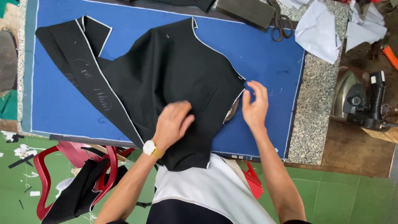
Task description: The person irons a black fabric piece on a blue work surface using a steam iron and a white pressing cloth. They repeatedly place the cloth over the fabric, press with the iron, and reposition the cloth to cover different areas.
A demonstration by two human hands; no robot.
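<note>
While the black garment piece (174, 83) lies spread over the blue cloth (265, 62) that covers the worktable, both hands work at its lower right part.

Head view:
- Left hand (172, 124): palm down, flat on the black fabric near its lower middle; fingers loosely curled, pressing, not closed around anything. Gold-strapped wristwatch (150, 148) on this wrist.
- Right hand (255, 105): at the right edge of the garment, fingers spread and half bent, fingertips touching or just beside the fabric edge. Whether it pinches the cloth cannot be told.
- Garment: white chalk lines run along its edges; a long dark strip reaches toward the upper left; the lower end hangs over the near table edge against the person's body.
- Scissors (280, 23): on the table's far edge, well apart from both hands.
- White paper pieces (319, 31): upper right, on the speckled stone surface (315, 103).
- Clothes iron (360, 101): on a brown stand to the right of the table.
- Red chair (74, 166): lower left, black cloth draped over it, on green floor.
</note>
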